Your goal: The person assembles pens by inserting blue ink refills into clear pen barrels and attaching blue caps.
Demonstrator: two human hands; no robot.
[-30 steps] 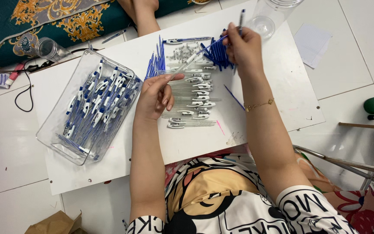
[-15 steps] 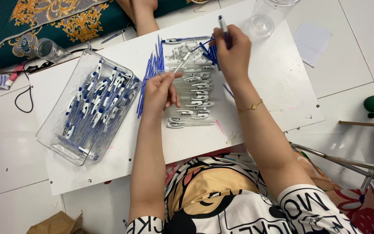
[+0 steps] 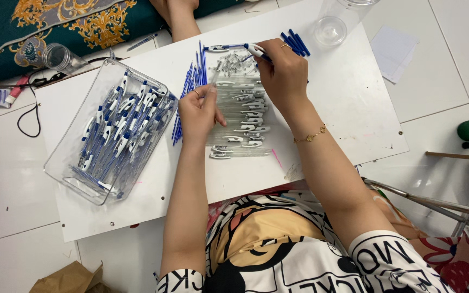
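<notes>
**Pen Parts: Handling State**

The right hand gripped a blue-and-white pen. The left hand pinched a thin clear barrel above the row of barrels between both hands. Parts appeared light, slippery; mid-body grip advised.

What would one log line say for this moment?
left hand: pinching blue refill | right hand: holding pen | clear tray: left, pens inside
</notes>
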